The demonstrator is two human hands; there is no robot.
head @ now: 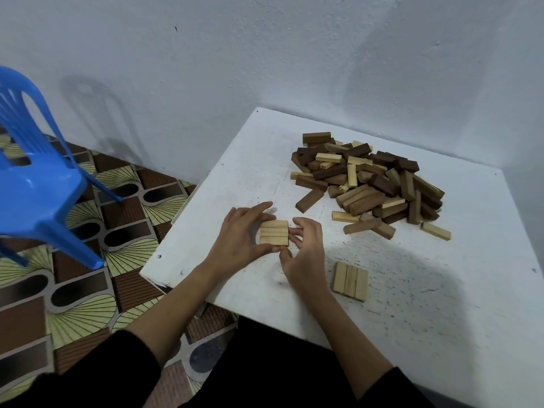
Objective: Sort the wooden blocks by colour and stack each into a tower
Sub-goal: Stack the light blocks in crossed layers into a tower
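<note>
Your two forearms in black sleeves come in from the bottom edge. Both hands meet on one set of three pale blocks lying side by side, flat on the white table, close to its left edge. Left hand cups the set's left side, thumb curled under the near edge, index finger straight past the far edge. Right hand pinches the right side, fingers curled at the block ends. One more set of three pale blocks lies flat just right of your right wrist, apart from it. One mixed heap of dark and pale blocks sits at the far right near the wall; too many and too overlapped to count. Bare tabletop runs between the heap and your hands, and along the whole near right side. Table corner sits just left of your left wrist, so little room there. One blue plastic chair stands on patterned floor at left, well apart from the table.
</note>
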